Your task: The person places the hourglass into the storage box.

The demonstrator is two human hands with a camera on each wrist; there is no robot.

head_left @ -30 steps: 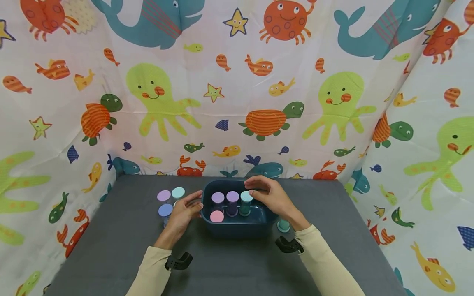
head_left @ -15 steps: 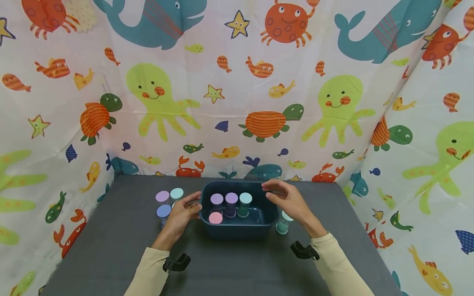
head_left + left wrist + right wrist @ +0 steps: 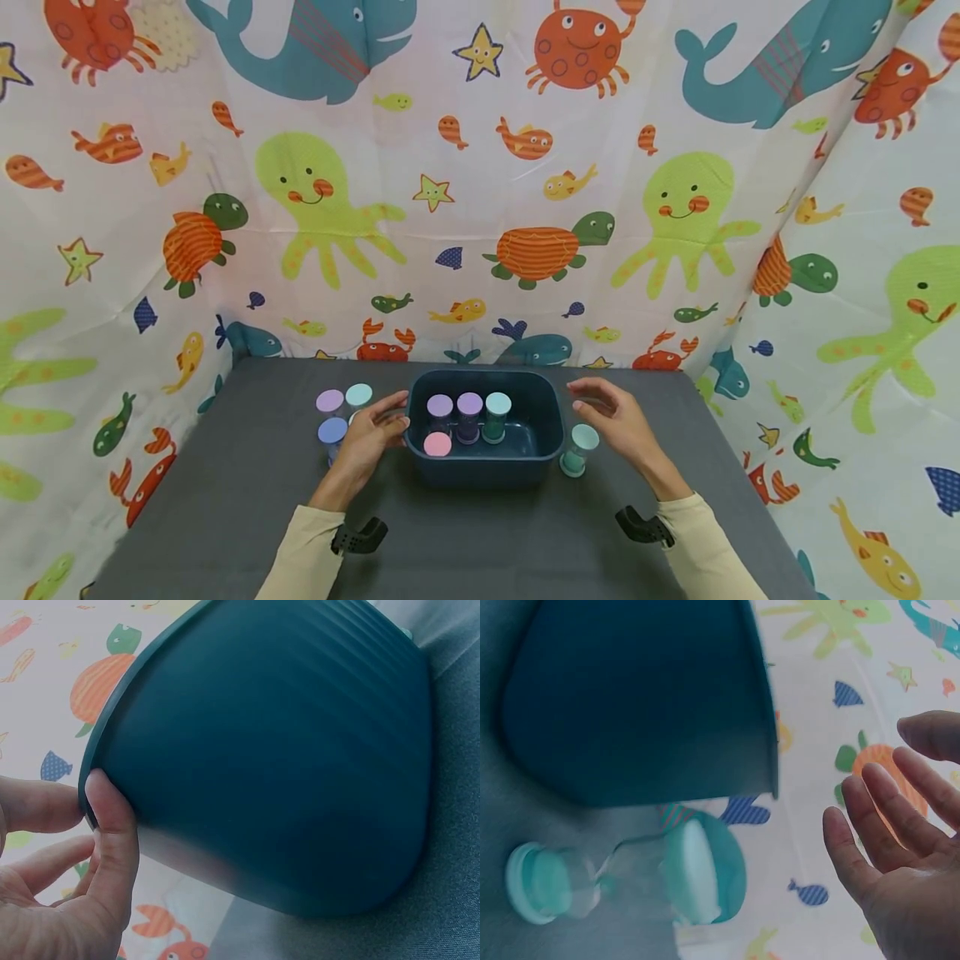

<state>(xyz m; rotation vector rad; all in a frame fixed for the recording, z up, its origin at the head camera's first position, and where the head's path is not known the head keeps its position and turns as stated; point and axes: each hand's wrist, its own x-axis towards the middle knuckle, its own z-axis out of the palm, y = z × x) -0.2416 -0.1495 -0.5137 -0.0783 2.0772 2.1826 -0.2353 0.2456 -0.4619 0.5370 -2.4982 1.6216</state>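
A dark blue plastic bin (image 3: 487, 473) stands on the table. My left hand (image 3: 371, 442) pinches its left rim, the thumb (image 3: 112, 810) on the outside wall in the left wrist view. Inside are sand timers: two purple-capped, a mint-capped one (image 3: 497, 404) and a pink-capped one (image 3: 438, 443), grouped toward the left. Just right of the bin a green sand timer (image 3: 579, 450) stands upright. Beside it my right hand (image 3: 621, 423) hovers with nothing in it, its fingers extended and apart in the right wrist view.
Several more sand timers, including a blue-capped one (image 3: 332, 431) and a purple-capped one (image 3: 330, 401), stand left of the bin, partly behind my left hand. The grey table (image 3: 480, 550) meets a curtain (image 3: 480, 283) printed with sea animals at the back and sides.
My right hand has moved right, from above the mint-capped sand timer in the bin to beyond the bin's right side, uncovering the green timer there. The left hand keeps its place on the rim.
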